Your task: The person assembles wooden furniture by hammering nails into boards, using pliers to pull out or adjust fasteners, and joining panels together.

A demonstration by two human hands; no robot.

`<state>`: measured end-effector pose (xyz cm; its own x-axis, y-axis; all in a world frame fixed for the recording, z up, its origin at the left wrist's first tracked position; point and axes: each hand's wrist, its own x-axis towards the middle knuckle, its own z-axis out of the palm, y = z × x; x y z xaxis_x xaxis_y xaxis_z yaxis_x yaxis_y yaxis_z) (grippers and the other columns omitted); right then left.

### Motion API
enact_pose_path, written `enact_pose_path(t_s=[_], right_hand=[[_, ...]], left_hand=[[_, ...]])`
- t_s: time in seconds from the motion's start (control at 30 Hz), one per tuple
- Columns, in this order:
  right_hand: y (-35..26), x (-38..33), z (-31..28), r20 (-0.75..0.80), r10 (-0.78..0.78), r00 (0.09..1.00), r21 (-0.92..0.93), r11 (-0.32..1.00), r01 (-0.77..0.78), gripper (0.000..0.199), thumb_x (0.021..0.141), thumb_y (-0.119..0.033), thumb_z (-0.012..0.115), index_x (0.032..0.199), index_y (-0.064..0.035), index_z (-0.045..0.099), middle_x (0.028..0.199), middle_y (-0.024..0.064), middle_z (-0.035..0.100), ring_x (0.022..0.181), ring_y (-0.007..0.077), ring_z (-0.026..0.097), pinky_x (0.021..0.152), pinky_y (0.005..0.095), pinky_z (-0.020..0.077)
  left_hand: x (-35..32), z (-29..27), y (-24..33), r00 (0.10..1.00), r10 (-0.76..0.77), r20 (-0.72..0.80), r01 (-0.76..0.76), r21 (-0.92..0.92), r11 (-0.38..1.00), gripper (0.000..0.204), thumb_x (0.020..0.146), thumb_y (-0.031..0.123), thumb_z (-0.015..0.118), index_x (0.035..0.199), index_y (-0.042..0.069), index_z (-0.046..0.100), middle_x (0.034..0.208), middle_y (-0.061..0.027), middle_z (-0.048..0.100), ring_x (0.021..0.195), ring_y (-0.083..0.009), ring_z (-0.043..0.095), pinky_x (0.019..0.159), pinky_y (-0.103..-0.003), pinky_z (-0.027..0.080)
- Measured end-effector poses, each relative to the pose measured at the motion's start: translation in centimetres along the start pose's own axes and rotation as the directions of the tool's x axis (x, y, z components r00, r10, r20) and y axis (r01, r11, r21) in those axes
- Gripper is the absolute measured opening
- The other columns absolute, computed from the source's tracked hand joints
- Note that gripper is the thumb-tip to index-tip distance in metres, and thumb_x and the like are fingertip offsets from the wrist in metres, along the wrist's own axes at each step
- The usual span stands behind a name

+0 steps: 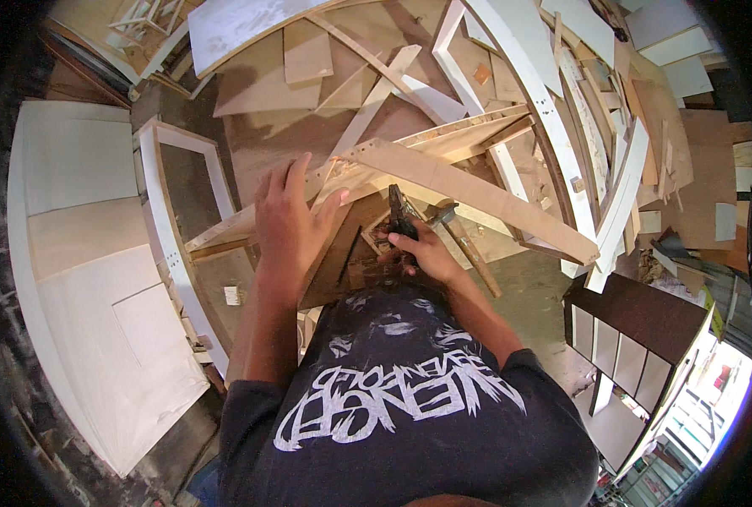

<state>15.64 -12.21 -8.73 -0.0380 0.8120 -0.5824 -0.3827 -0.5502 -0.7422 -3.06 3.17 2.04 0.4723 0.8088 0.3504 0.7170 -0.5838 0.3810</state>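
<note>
Gripping a black hand tool in my right hand, fingers closed round it, narrow end pointing away from me; can't tell its exact type. Tool sits in front of my chest, on the near side of a long bare wood board. Left hand is open and raised, thumb spread from fingers, near the board's left end; can't tell if it touches any wood. Hands are apart. Hammer with a wooden handle is just right of my right hand, handle angled toward me. White rectangular frame stands to my left, white-and-tan panel beyond it. Dark brown and white cabinet at lower right.
</note>
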Motion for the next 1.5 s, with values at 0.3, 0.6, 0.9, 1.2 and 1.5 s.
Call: enact_pose_path(t_s=[0.3, 0.6, 0.9, 1.2, 1.5], right_hand=[[1.8, 0.5, -1.8, 0.158, -0.153, 0.975, 0.008, 0.988, 0.153, 0.051, 0.098, -0.015, 0.066, 0.143, -0.0026, 0.047, 0.131, 0.0092, 0.064, 0.105, 0.0210, 0.072, 0.064, 0.0252, 0.0513], [-5.7, 1.1, 2.3, 0.300, -0.320, 0.898, -0.153, 0.913, 0.377, 0.050, 0.098, -0.019, 0.064, 0.142, -0.0049, 0.044, 0.120, 0.0134, 0.065, 0.096, 0.0218, 0.063, 0.079, 0.0322, 0.0484], [-6.3, 2.0, 3.7, 0.191, -0.496, 0.847, -0.496, 0.696, 0.519, 0.039, 0.100, -0.021, 0.060, 0.131, 0.0023, 0.053, 0.106, 0.0190, 0.069, 0.102, 0.0333, 0.070, 0.091, 0.0422, 0.0526], [-8.1, 1.1, 4.7, 0.152, -0.419, 0.895, -0.562, 0.708, 0.427, 0.040, 0.101, -0.029, 0.056, 0.125, 0.0031, 0.055, 0.106, 0.0264, 0.067, 0.102, 0.0471, 0.063, 0.089, 0.0514, 0.0479], [-9.2, 1.1, 5.1, 0.079, -0.204, 0.976, -0.557, 0.803, 0.213, 0.044, 0.098, -0.035, 0.062, 0.117, 0.0042, 0.059, 0.097, 0.0219, 0.066, 0.096, 0.0398, 0.063, 0.084, 0.0475, 0.0490]], left_hand=[[0.6, -0.9, 0.7, 0.990, -0.103, 0.097, 0.115, -0.131, 0.985, 0.034, 0.082, 0.016, 0.083, 0.110, 0.002, 0.068, 0.104, -0.0167, 0.068, 0.093, -0.0340, 0.068, 0.081, -0.042, 0.054], [0.7, -1.1, 1.8, 0.984, -0.154, 0.090, 0.164, -0.122, 0.979, 0.033, 0.081, 0.012, 0.083, 0.112, 0.003, 0.073, 0.105, -0.0153, 0.071, 0.094, -0.0296, 0.070, 0.082, -0.038, 0.056], [0.3, -0.1, 1.4, 0.980, -0.195, 0.039, 0.199, -0.161, 0.967, 0.034, 0.078, 0.011, 0.086, 0.109, 0.003, 0.076, 0.103, -0.0128, 0.071, 0.092, -0.0242, 0.070, 0.081, -0.034, 0.056], [0.7, -0.1, 2.1, 0.981, -0.191, -0.012, 0.188, -0.118, 0.975, 0.035, 0.072, 0.006, 0.088, 0.105, 0.005, 0.075, 0.102, -0.0125, 0.069, 0.091, -0.0281, 0.068, 0.078, -0.036, 0.055], [0.3, 0.1, 0.9, 0.989, -0.146, -0.035, 0.138, -0.165, 0.977, 0.036, 0.073, 0.011, 0.090, 0.105, 0.006, 0.075, 0.098, -0.0114, 0.067, 0.086, -0.0260, 0.068, 0.075, -0.036, 0.055]])
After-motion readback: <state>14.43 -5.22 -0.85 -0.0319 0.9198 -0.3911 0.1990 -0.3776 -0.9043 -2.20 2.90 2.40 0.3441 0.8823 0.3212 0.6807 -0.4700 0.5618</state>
